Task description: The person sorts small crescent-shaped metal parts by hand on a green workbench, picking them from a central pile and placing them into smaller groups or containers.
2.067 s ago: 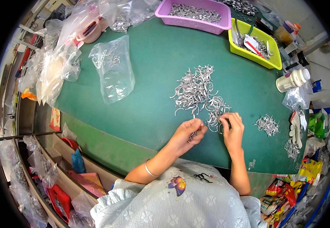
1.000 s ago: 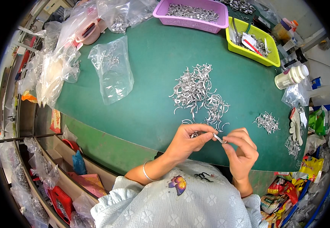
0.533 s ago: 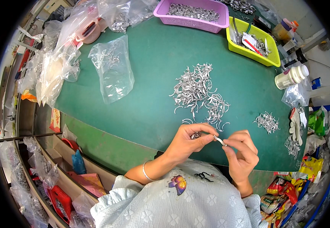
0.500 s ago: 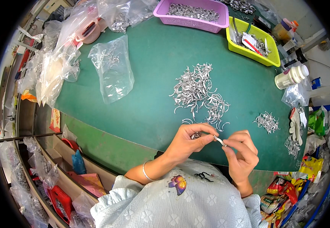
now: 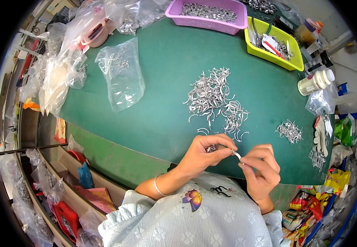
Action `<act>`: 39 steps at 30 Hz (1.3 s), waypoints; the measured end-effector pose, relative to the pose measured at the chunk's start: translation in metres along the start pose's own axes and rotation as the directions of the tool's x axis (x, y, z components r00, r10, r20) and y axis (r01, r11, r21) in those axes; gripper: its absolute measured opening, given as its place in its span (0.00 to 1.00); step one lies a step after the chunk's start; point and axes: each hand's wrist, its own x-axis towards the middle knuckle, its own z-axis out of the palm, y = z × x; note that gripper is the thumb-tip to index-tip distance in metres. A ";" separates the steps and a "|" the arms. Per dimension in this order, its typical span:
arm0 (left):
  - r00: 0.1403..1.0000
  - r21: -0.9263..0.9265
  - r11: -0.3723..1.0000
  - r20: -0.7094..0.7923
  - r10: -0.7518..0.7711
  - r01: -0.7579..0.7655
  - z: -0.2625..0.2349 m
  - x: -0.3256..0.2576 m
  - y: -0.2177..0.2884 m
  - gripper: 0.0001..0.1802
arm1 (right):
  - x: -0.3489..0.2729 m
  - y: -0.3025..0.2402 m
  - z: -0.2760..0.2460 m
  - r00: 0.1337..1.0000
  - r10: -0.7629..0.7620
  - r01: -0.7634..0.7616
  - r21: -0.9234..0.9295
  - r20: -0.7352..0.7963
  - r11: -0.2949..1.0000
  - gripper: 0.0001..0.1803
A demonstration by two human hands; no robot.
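Strip (image 5: 236, 155) pinched at both ends.
I see left fingers (image 5: 221, 155) and right fingers (image 5: 257, 163) closed on it; loosening the left could spill the palmed pieces (image 5: 212, 148).

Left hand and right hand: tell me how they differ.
The left hand also cups loose metal pieces; the right hand shows none. The left hand's wrist wears a bracelet; none shows on the right hand's. Both pinch one curved metal piece, at opposite ends.

Both hands (image 5: 203, 154) (image 5: 263, 168) in a pinch, close together
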 end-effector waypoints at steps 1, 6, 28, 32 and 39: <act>1.000 0.001 1.000 0.007 0.001 -0.001 0.001 0.000 0.000 0.05 | 0.000 -0.001 0.000 1.000 -0.023 0.023 -0.020 0.002 1.000 0.14; 1.000 -0.001 1.000 0.022 0.014 -0.014 0.002 0.000 0.000 0.05 | -0.002 -0.002 -0.001 0.996 -0.078 0.081 -0.066 0.042 0.995 0.16; 0.996 0.172 0.982 0.041 0.075 -0.081 0.011 -0.006 0.011 0.06 | 0.003 -0.009 -0.007 0.997 -0.081 0.078 -0.125 -0.020 0.989 0.14; 0.996 0.221 0.971 0.051 0.079 -0.088 0.016 -0.006 0.017 0.08 | 0.004 -0.014 -0.011 0.994 -0.103 0.096 -0.206 -0.022 0.974 0.14; 0.996 0.241 0.967 0.052 0.067 -0.077 0.020 -0.009 0.022 0.08 | 0.004 -0.017 -0.012 0.990 -0.134 0.121 -0.270 -0.033 0.955 0.17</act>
